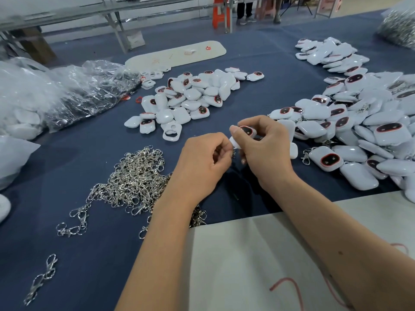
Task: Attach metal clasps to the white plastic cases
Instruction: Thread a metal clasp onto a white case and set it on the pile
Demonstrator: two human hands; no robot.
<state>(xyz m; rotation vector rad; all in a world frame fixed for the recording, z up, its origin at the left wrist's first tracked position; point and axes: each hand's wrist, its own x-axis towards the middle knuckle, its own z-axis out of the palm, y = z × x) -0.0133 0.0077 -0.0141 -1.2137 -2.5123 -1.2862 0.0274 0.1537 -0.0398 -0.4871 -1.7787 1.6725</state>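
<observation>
Right hand (pixel 265 144): gripping a white case (pixel 246 132) between curled fingers and thumb, dark red-rimmed window facing up, above the blue cloth (pixel 89 176) at centre.
Left hand (pixel 206 160): fingers curled tight, pinching a small clasp (pixel 234 152) against the near edge of the case; only a sliver of metal showing, the rest hiding behind fingertips.
Step in hand (judged): working the ring of the clasp onto the loop of the case; seating not yet confirmable, the joint lying in shadow between both hands.
Risk, slipping ring: springing off the loop if pinching too lightly, dropping toward the cloth below.
Risk, tangling: lying just left and near, the clasp heap (pixel 134 180), chained together; snagging a neighbour likely when reaching for the next piece, with the left forearm already passing over its right fringe.
Risk, mixing: lying right, the finished pile (pixel 350 140), some cases there carrying clasps; lying far centre, the bare pile (pixel 190 95); tossing a half-attached case right spoiling the sorting.
Risk, cracking: levering the ring hard against thin plastic, possibly straining the loop.
Stray clasps (pixel 42 279): resting near left, well apart from the heap, easily swept off by a sleeve or arm.
Plastic bags (pixel 67 93): bunching at far left, holding more parts.
Paper sheet (pixel 258 254): lying near right under the right forearm.
</observation>
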